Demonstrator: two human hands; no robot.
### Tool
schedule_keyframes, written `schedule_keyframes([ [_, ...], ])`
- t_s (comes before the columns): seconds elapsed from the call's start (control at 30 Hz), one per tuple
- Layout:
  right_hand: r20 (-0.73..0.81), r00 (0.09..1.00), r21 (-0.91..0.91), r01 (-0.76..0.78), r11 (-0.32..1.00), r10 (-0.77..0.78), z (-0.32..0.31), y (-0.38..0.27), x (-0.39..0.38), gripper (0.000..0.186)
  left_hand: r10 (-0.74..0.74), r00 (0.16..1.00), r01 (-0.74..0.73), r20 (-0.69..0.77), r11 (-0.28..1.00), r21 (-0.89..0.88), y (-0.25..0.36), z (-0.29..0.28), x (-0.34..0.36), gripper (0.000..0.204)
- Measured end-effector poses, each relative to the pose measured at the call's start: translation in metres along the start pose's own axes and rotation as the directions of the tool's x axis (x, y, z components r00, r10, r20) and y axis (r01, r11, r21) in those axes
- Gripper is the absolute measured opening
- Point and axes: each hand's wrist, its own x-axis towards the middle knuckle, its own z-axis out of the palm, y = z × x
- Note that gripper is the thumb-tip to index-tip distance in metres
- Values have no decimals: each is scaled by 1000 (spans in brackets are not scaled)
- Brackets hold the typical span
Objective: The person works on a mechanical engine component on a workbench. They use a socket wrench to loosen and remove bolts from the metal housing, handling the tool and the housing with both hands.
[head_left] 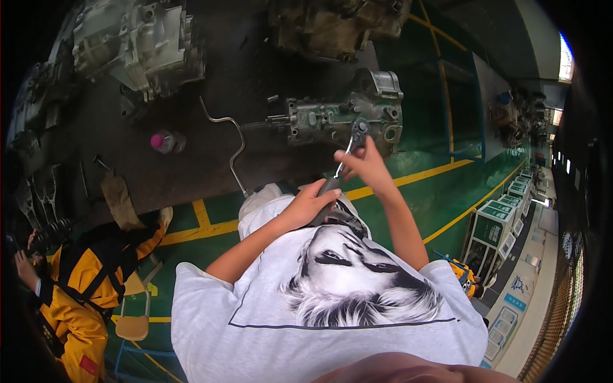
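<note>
A ratchet wrench point(342, 165) with a round metal head and dark handle slants across the space in front of my shirt. My left hand point(311, 205) is closed round its handle. Just below the ratchet head, my right hand point(369, 167) has its fingers bent about the shaft, partly blurred. Behind the wrench head lies a grey metal gearbox housing point(325, 121) with a shaft sticking out to the left. From this angle the wrench head overlaps the housing, and I cannot tell whether they touch.
A bent metal rod point(241, 137) lies left of the housing, by a clear bottle with a pink cap point(157, 141). Larger gearboxes point(143, 48) stand farther back. At the left a person in yellow-and-black workwear point(86, 274) handles parts beside a stool point(133, 325).
</note>
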Motion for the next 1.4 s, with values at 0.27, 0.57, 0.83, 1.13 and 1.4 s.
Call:
schedule_keyframes([
  [0.27,62,998,-80,17,997,-12,-2,16,-17,20,155,981,-194,118,746,638,3,18,21,36],
  [0.57,33,995,-297,-78,952,92,-39,16,-28,22,688,724,-439,39,416,796,53,-36,71,57],
  [0.83,221,887,-821,394,413,-406,-87,-13,9,30,480,772,-518,418,93,850,91,-12,101,44],
  [1.13,-436,864,-289,130,948,-251,-50,-6,5,42,835,548,-341,51,167,925,37,12,101,43],
  [1.4,-240,805,-458,399,795,-542,-16,-8,37,46,702,622,-411,345,-83,908,44,7,76,35],
])
